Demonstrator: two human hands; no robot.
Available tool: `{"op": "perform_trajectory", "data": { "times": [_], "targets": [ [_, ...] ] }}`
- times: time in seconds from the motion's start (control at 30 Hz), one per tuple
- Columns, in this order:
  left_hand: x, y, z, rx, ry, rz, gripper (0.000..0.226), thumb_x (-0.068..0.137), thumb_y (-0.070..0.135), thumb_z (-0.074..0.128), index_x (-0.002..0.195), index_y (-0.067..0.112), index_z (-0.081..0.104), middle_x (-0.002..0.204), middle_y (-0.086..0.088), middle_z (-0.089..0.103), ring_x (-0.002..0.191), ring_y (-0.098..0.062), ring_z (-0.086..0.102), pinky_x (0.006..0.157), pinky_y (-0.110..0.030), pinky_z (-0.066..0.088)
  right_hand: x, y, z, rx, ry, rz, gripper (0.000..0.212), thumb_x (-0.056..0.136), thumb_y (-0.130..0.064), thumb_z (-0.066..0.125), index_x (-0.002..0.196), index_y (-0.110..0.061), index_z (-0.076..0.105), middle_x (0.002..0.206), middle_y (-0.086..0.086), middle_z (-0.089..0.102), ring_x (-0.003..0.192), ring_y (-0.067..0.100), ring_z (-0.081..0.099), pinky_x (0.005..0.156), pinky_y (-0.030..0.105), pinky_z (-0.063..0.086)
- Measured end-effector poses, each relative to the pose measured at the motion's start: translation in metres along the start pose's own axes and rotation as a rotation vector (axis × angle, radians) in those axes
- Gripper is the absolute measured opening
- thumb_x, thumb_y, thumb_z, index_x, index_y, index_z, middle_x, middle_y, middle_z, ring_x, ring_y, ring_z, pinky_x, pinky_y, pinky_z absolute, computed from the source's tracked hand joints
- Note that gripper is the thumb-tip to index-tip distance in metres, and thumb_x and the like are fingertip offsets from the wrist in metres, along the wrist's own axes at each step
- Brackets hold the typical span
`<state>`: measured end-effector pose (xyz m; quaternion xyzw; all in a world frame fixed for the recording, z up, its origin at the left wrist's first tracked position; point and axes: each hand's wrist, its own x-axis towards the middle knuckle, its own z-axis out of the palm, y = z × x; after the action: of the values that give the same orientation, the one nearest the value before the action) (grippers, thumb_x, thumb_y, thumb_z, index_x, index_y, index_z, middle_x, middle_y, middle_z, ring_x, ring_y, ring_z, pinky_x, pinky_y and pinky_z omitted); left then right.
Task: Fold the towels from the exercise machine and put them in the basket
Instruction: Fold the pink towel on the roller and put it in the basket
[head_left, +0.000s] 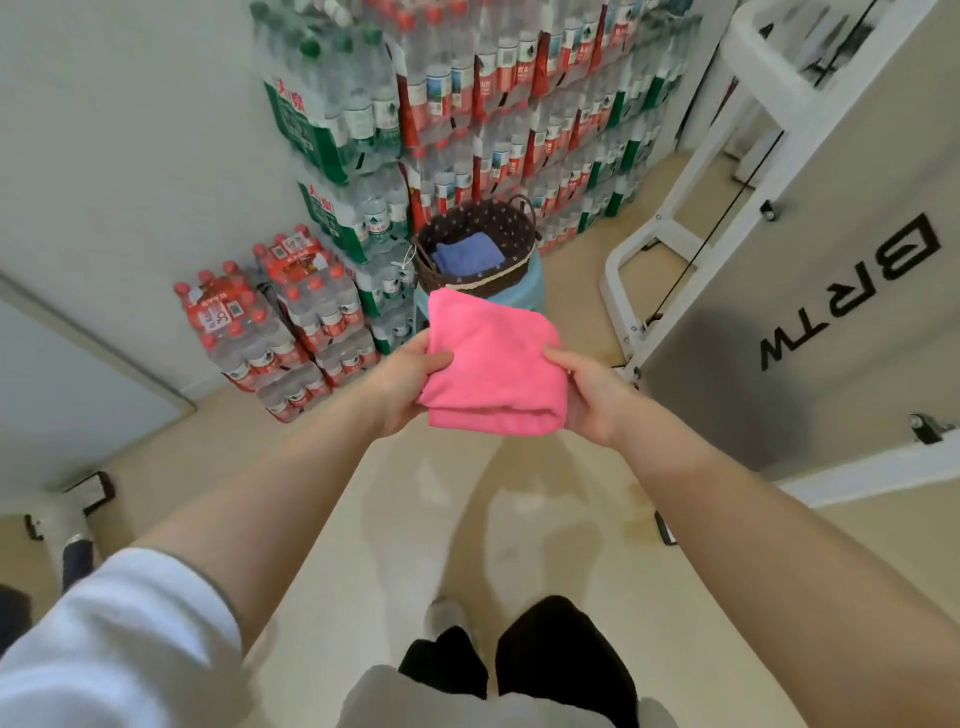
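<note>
- Folded pink microfibre towel (493, 364) held out in the air in front of the person, over the beige floor (519, 519), short of the basket.
- Left hand (410, 384) grips the towel's left edge: thumb on top, fingers (423, 404) tucked under.
- Right hand (592, 387) grips the right edge the same way, thumb on top.
- Dark brown wicker basket with dotted lining (475, 249) sits on a light blue round stool (524, 293), just beyond the pink towel.
- Folded blue towel (467, 252) already lies inside the basket.
- White exercise machine with grey panel (779, 260) stands to the right.
- Stacked shrink-wrapped water bottle packs (467, 104) line the wall behind the basket.
</note>
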<state>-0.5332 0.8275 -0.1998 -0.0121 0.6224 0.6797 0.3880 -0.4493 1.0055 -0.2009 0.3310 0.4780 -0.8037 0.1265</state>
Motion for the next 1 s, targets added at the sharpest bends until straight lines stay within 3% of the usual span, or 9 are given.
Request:
{"op": "perform_trajectory", "data": {
  "times": [0.13,0.3,0.5,0.57,0.67,0.73,0.8,0.93,1.0],
  "targets": [
    [0.072,0.038,-0.013,0.147,-0.021,-0.084,0.037,0.094,-0.002,0.036,0.119,0.022,0.048,0.105,0.000,0.060,0.089,-0.016,0.058,0.075,-0.034,0.051,0.065,-0.046,0.000,-0.035,0.047,-0.110,0.020,0.096,-0.009,0.044,0.112,-0.020,0.049,0.096,-0.004,0.062,0.082,0.010,0.060,0.067,0.024,0.055],
    [0.175,0.066,-0.034,0.209,0.019,-0.133,0.041,0.091,-0.007,0.038,0.121,0.020,0.047,0.114,-0.011,0.057,0.099,-0.028,0.053,0.097,-0.052,0.043,0.177,-0.100,-0.006,-0.172,0.079,-0.092,0.037,0.095,-0.006,0.045,0.131,-0.009,0.043,0.112,0.006,0.056,0.083,0.012,0.056,0.076,0.027,0.049],
    [0.307,0.094,-0.055,0.255,0.138,-0.216,0.045,0.086,-0.011,0.037,0.123,0.012,0.048,0.106,-0.015,0.058,0.090,-0.025,0.052,0.077,-0.039,0.047,0.322,-0.167,-0.014,-0.357,0.075,0.102,0.035,0.092,-0.003,0.048,0.127,-0.002,0.049,0.122,0.017,0.058,0.098,0.023,0.055,0.080,0.034,0.048],
    [0.346,0.098,-0.062,0.319,0.173,-0.230,0.044,0.083,-0.011,0.039,0.119,0.011,0.052,0.109,-0.023,0.059,0.088,-0.024,0.052,0.075,-0.039,0.047,0.359,-0.182,-0.020,-0.426,0.071,0.177,0.033,0.089,0.000,0.047,0.121,-0.007,0.052,0.110,0.012,0.060,0.090,0.021,0.054,0.075,0.031,0.045],
    [0.393,0.105,-0.068,0.462,0.215,-0.256,0.041,0.076,0.003,0.045,0.112,0.018,0.056,0.100,-0.017,0.060,0.083,-0.025,0.052,0.062,-0.029,0.042,0.402,-0.193,-0.027,-0.474,0.050,0.291,0.033,0.085,0.004,0.046,0.114,-0.009,0.054,0.091,0.006,0.058,0.075,0.016,0.052,0.070,0.027,0.044],
    [0.424,0.104,-0.075,0.562,0.195,-0.245,0.051,0.073,0.008,0.043,0.122,0.015,0.055,0.106,-0.016,0.060,0.092,-0.027,0.054,0.070,-0.027,0.039,0.426,-0.197,-0.031,-0.444,0.006,0.343,0.034,0.080,-0.005,0.057,0.114,-0.007,0.055,0.096,0.006,0.063,0.082,0.019,0.059,0.078,0.029,0.047],
    [0.456,0.100,-0.085,0.687,0.158,-0.239,0.050,0.082,-0.005,0.037,0.127,0.011,0.053,0.111,-0.013,0.059,0.100,-0.025,0.052,0.071,-0.022,0.033,0.453,-0.195,-0.037,-0.430,-0.016,0.370,0.049,0.074,-0.018,0.068,0.120,-0.009,0.054,0.106,0.010,0.065,0.094,0.027,0.062,0.088,0.036,0.050],
    [0.515,0.095,-0.104,0.902,0.087,-0.215,0.046,0.086,-0.005,0.035,0.125,0.011,0.054,0.120,-0.013,0.059,0.113,-0.029,0.051,0.085,-0.025,0.035,0.500,-0.184,-0.043,-0.314,0.055,0.412,0.033,0.089,-0.024,0.058,0.120,-0.016,0.049,0.108,0.011,0.060,0.098,0.030,0.059,0.090,0.038,0.049],
    [0.539,0.093,-0.108,0.963,0.048,-0.197,0.030,0.089,-0.001,0.036,0.110,0.010,0.054,0.117,-0.016,0.060,0.110,-0.032,0.052,0.077,-0.026,0.034,0.522,-0.177,-0.046,-0.305,0.121,0.384,0.037,0.090,-0.019,0.058,0.125,-0.011,0.048,0.112,0.011,0.058,0.101,0.028,0.057,0.092,0.037,0.046]
  ]
}}
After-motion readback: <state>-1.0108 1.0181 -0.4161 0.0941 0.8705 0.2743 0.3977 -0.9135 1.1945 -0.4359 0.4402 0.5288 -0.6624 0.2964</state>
